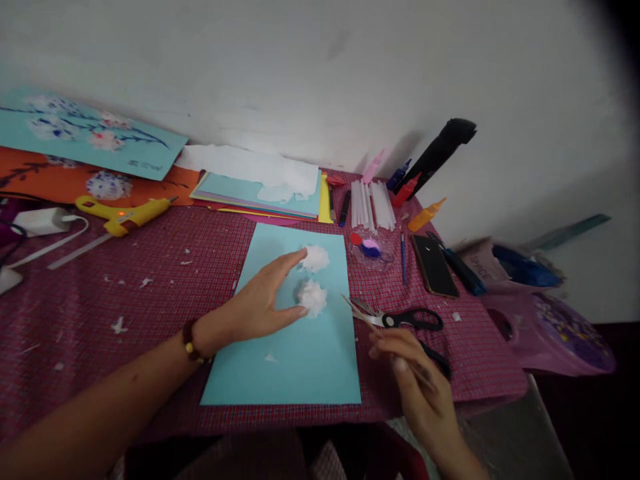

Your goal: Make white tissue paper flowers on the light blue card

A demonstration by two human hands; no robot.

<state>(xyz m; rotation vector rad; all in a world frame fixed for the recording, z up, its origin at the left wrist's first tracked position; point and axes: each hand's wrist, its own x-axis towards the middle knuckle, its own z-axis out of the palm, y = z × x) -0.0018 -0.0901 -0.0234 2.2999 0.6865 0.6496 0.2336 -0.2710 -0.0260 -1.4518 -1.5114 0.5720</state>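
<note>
A light blue sheet of card (295, 360) lies on the red checked tablecloth in front of me. Two white fluffy tissue balls (315, 258) (313, 297) sit on its upper part. My left hand (263, 300) lies flat on the card with fingers stretched out, its fingertips touching both balls. My right hand (417, 383) hovers at the card's right edge, fingers pinched around a thin dark stick-like tool that is blurred. Black-handled scissors (400, 319) lie just above that hand.
A yellow glue gun (125, 215), stacked coloured paper (260, 193), white glue sticks (373, 203), paint bottles (425, 215), a small dish with paint (371, 250), a dark phone (434, 265) and a pink bag (550, 330) surround the card. Painted sheets (85, 133) lie at back left.
</note>
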